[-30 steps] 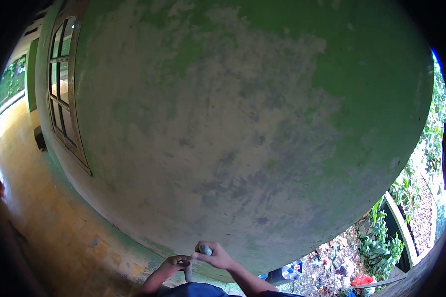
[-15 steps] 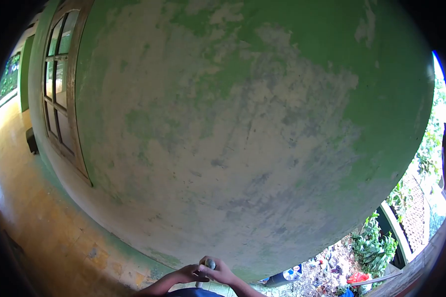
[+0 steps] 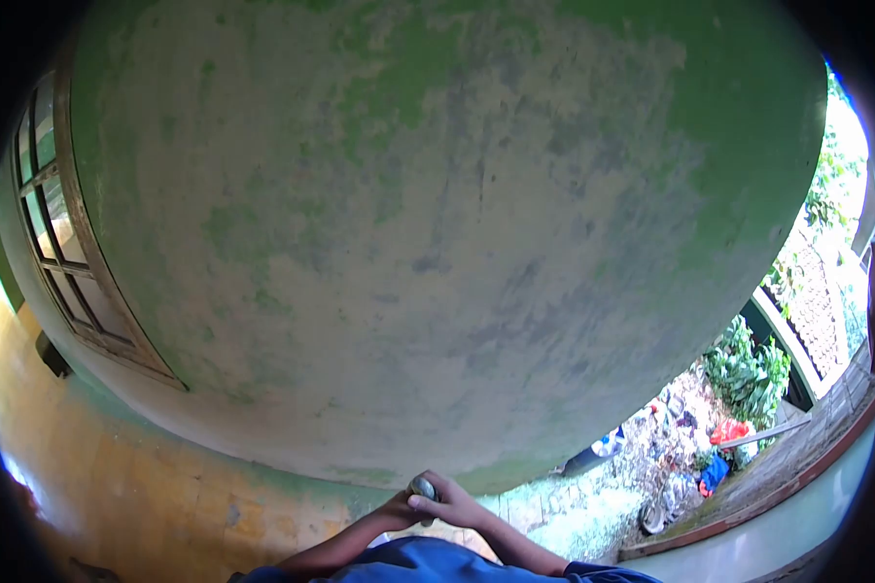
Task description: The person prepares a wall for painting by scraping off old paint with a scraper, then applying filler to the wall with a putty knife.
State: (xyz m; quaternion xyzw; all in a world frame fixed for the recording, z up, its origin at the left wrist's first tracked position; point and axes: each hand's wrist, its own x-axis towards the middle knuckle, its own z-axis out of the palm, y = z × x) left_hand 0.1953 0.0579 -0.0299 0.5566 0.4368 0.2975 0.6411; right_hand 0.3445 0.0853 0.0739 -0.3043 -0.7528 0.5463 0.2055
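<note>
Close to my body at the bottom of the head view, my two hands meet around a tool handle with a rounded grey end [image 3: 421, 485]. My right hand [image 3: 449, 502] is closed on it from the right, the thumb lying across the front. My left hand [image 3: 395, 508] is closed against it from the left, its fingers partly hidden. What the handle belongs to is hidden. In front of me rises a wall [image 3: 408, 243] of green paint with large pale, patchy areas. My hands are apart from its surface.
A wooden-framed window [image 3: 63, 233] is on the left, with a dark box-like object [image 3: 52, 356] near the floor. Yellowish floor tiles [image 3: 165, 486] run along the wall. At right are a ledge [image 3: 778, 476], scattered litter [image 3: 671, 457] and leafy plants [image 3: 749, 369].
My view has tilted down, so the wall sits higher and more of my blue clothing shows. Both hands stay together on the handle and appear slightly higher and further right.
</note>
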